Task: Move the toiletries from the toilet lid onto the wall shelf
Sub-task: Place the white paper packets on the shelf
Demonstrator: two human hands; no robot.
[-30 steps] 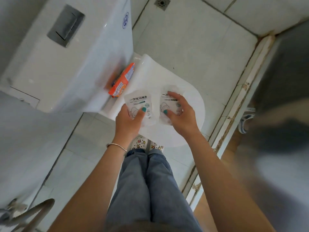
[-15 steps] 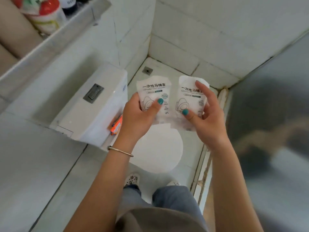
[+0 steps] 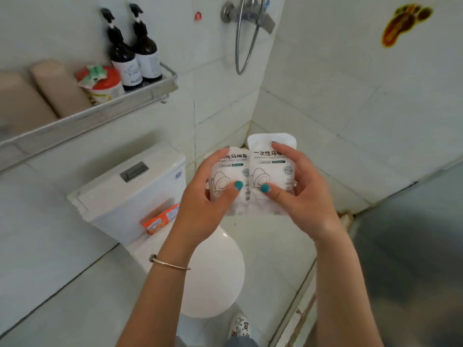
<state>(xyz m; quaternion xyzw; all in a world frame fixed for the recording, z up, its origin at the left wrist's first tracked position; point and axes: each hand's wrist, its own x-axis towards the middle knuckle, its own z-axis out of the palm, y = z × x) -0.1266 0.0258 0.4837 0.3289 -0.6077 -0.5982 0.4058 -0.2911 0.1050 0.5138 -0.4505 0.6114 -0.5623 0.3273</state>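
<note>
My left hand (image 3: 200,196) grips a white seat-cover packet (image 3: 234,169), thumb on its front. My right hand (image 3: 300,194) grips a second white packet (image 3: 270,166) beside the first, edges touching. Both packets are held up in the air above the white toilet lid (image 3: 215,276). An orange packet (image 3: 160,219) leans at the back of the lid against the tank (image 3: 120,194). The metal wall shelf (image 3: 100,111) runs along the upper left, well above and left of my hands.
On the shelf stand two dark pump bottles (image 3: 135,53), a red-lidded tub (image 3: 102,83) and two beige rolls (image 3: 57,88). A shower hose (image 3: 245,38) hangs on the far wall. A glass door (image 3: 413,259) closes off the right side.
Both hands lifted the two packets off the toilet lid and raised them. The view tilted up, bringing the shelf and shower fitting into sight.
</note>
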